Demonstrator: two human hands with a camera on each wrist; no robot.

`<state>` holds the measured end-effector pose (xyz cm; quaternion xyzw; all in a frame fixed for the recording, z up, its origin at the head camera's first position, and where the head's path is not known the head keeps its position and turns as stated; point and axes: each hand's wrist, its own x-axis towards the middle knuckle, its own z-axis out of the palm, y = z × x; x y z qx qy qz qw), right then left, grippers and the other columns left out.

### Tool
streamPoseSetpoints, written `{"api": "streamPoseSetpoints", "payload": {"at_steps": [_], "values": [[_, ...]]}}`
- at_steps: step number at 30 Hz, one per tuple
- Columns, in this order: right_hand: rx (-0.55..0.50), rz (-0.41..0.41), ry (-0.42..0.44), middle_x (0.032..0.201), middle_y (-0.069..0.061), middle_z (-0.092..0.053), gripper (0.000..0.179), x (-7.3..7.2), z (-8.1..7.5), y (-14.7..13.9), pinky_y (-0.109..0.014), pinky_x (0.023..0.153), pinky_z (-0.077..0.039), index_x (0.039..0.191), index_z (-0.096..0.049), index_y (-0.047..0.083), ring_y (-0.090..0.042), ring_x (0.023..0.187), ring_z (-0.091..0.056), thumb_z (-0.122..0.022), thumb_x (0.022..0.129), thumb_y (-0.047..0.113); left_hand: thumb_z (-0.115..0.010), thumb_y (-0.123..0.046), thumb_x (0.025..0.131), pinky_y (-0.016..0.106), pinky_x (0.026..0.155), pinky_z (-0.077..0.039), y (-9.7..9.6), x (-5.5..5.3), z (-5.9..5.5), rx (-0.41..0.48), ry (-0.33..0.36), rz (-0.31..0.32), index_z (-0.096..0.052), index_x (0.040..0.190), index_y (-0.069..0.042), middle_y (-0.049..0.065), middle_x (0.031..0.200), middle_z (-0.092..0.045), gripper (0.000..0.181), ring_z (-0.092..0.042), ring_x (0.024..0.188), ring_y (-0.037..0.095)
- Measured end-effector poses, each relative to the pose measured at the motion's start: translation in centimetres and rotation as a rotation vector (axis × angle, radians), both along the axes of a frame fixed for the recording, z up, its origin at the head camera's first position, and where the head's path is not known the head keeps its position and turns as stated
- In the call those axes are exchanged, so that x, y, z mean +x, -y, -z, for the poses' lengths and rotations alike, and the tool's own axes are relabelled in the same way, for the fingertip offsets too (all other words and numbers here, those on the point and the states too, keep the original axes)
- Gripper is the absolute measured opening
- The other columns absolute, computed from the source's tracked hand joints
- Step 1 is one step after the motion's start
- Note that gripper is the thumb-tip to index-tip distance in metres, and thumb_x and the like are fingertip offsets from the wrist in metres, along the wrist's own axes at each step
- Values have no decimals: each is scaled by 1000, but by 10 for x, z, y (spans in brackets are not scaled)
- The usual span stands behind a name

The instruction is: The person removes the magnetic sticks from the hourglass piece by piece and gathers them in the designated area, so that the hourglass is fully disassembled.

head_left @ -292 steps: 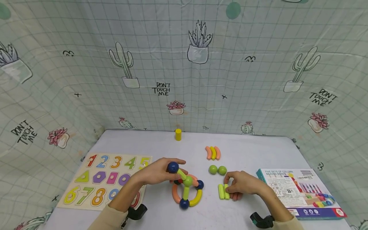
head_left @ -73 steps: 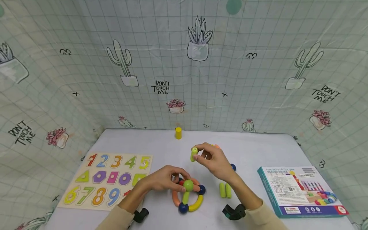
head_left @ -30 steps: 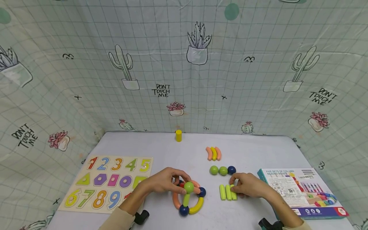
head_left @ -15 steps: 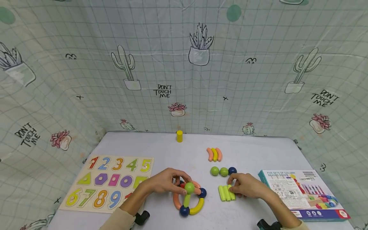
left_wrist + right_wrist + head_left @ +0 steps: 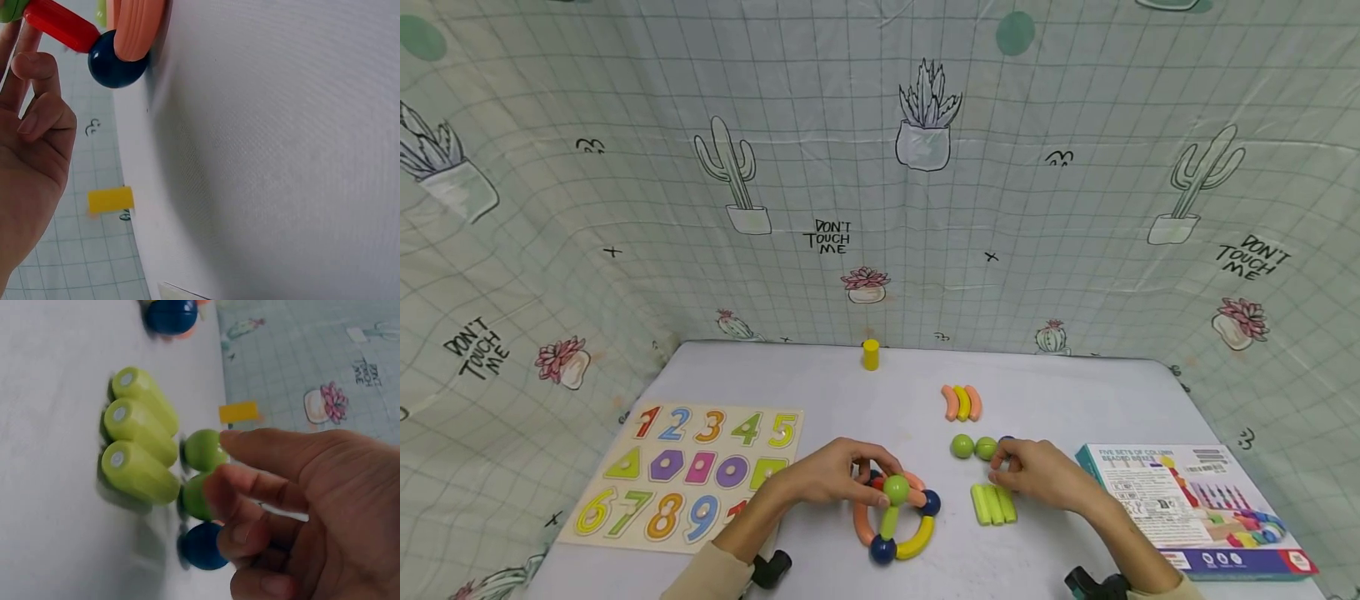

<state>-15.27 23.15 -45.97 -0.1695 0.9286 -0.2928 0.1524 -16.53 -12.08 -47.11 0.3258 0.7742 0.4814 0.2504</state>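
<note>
My left hand [image 5: 842, 473] holds the light-green ball [image 5: 897, 490] at the top of a built frame of magnetic sticks and balls. The frame has dark blue balls [image 5: 883, 549], a yellow curved stick [image 5: 916, 539], salmon curved sticks [image 5: 862, 523] and a red stick [image 5: 62, 25]. My right hand [image 5: 1045, 477], fingers loosely bent and holding nothing, hovers by three light-green straight sticks [image 5: 993, 505] lying side by side. Just beyond them, two green balls [image 5: 962, 446] and a dark blue ball [image 5: 205, 546] stand in a row, the blue one partly hidden by that hand.
Three curved sticks [image 5: 962, 402], salmon and yellow, lie farther back. A yellow cylinder [image 5: 871, 354] stands near the table's back edge. To the left is a number-and-shape puzzle board [image 5: 681, 479]; to the right, a toy box [image 5: 1195, 508]. Patterned cloth [image 5: 880, 167] hangs behind the table.
A dark blue ball and a light-green stick have come off the frame's top and joined the rows at right. Most recently my right hand has let go of the sticks and lifted slightly.
</note>
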Motion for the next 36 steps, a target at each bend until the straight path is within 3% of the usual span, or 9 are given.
{"api": "streamPoseSetpoints", "payload": {"at_steps": [10,15,17,24,36], "values": [[-204,-201,-59,90,12,-66,17,1,-11,46,-25,68,-50,106,-70,16,-6,79,-58,-67,98,31,-84,-25,84,19,63,-39,-1,0,2,-58,-19,-19,-74,113,-32,-12,95,-69,32,-49,68,6],[-299,-265,-72,101,11,-68,22,3,-11,70,-25,68,-51,115,-70,18,-6,84,-61,-70,96,28,-82,-23,85,21,67,-38,0,-3,3,-42,-83,2,-76,114,-27,-9,91,-68,30,-48,70,5],[-323,-305,-81,103,8,-68,27,4,-11,78,-26,69,-52,120,-69,19,-8,86,-62,-72,95,28,-80,-21,86,22,69,-39,0,-4,4,-34,-111,4,-76,113,-24,-10,96,-70,27,-49,72,4],[-246,-379,-143,101,15,-62,39,10,-10,98,-23,70,-49,128,-67,25,-13,85,-59,-74,92,38,-79,-20,88,22,70,-42,1,-5,6,-23,-131,-2,-76,110,-18,-8,102,-71,22,-50,75,4],[-88,-419,-251,96,18,-55,34,12,-9,104,-18,67,-44,124,-66,30,-13,80,-58,-76,91,28,-80,-19,87,20,66,-38,1,-3,7,-3,-129,-1,-76,108,-18,-8,90,-67,21,-49,70,5]]}}
